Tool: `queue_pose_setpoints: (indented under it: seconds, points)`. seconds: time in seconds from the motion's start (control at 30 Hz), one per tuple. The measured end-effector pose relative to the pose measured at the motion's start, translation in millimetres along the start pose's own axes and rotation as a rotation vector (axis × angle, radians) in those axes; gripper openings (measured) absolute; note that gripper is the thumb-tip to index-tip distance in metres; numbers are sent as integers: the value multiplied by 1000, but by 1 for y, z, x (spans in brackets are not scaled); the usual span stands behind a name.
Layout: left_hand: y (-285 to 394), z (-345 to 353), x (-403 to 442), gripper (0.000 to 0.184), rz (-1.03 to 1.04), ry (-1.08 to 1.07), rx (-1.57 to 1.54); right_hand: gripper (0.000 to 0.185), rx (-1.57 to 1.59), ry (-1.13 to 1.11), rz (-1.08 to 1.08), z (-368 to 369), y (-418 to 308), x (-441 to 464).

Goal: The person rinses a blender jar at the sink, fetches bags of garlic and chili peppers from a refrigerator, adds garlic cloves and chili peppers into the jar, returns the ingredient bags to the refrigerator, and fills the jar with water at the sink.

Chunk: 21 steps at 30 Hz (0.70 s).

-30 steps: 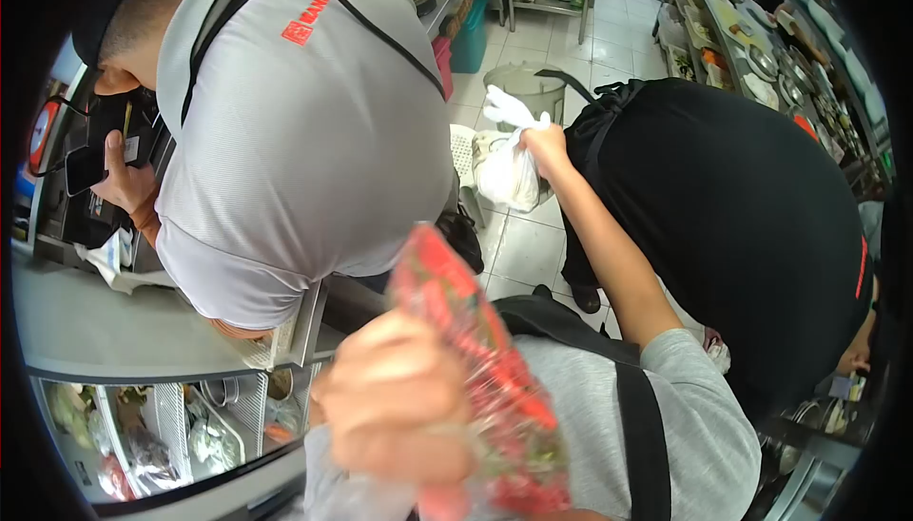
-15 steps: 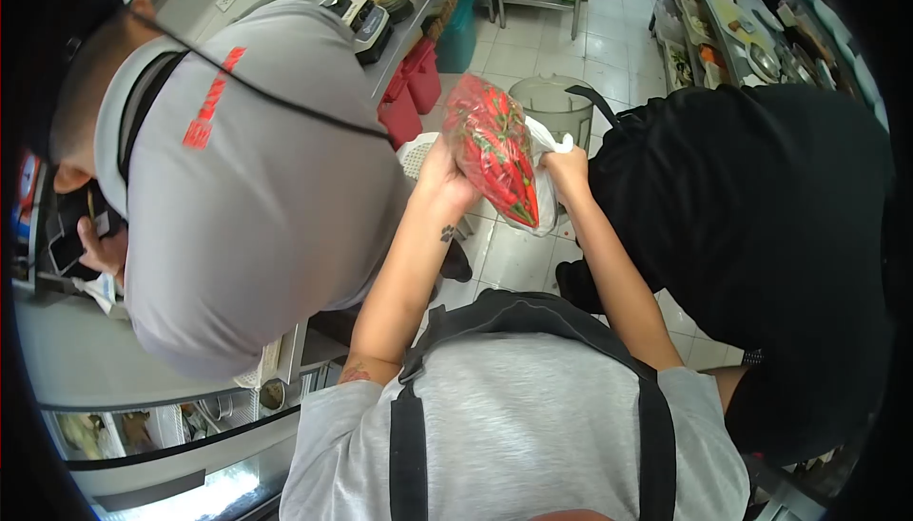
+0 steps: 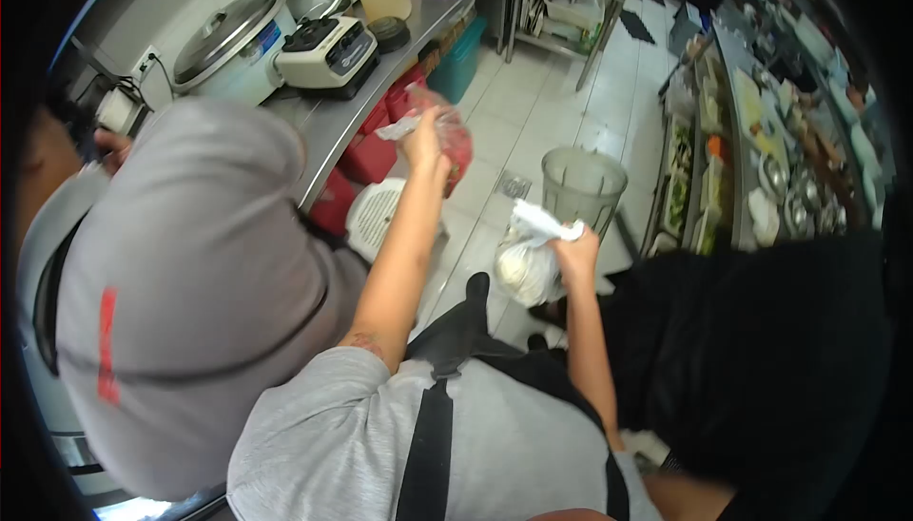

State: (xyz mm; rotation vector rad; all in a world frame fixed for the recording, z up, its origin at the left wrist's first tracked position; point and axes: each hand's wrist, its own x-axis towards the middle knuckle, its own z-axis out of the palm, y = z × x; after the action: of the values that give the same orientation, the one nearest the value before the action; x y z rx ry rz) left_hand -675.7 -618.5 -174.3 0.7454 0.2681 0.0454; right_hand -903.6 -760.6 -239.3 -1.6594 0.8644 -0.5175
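My left hand (image 3: pixel 424 145) is closed around the gathered neck of a clear plastic bag of red chili peppers (image 3: pixel 458 152), which hangs out ahead, close to the metal counter's edge. My right hand (image 3: pixel 576 255) grips the twisted top of a white plastic bag (image 3: pixel 528 272). Pale contents show through this second bag, but their kind is unclear. It hangs over the tiled floor, in front of a translucent bin (image 3: pixel 584 179).
A person in grey (image 3: pixel 190 264) bends close on my left; someone in black (image 3: pixel 761 350) is close on my right. The metal counter (image 3: pixel 319 131) carries a blender base (image 3: pixel 328 57) and a lidded cooker (image 3: pixel 233 46). A white perforated stool (image 3: pixel 376 219) stands below.
My hands have moved apart. The chili bag went forward and left, now hanging by its neck; the white bag shows fully, lower in view. The person in grey has bent lower.
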Motion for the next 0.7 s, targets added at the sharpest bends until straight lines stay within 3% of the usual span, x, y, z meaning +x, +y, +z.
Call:
queue_pose_setpoints:
  seconds: [0.03,0.07,0.17,0.23,0.33,0.43,0.7]
  points:
    - [-19,3,31,47,99,19,107,22,-62,13,-24,-3,1,21]
    - [-24,16,44,47,58,71,92,22,-146,17,-77,-2,16,49]
    - [-91,16,151,39,239,254,119,21,-61,-23,3,-3,10,106]
    - [-112,33,196,40,190,282,263,19,-41,-57,61,-7,-8,145]
    - [-131,74,258,39,279,206,421,19,47,-74,101,-9,-14,206]
    - [-139,126,312,38,238,-85,355,17,48,-90,84,-2,-39,274]
    - [-168,219,453,29,430,-16,689,17,-122,-306,-101,64,-116,487]
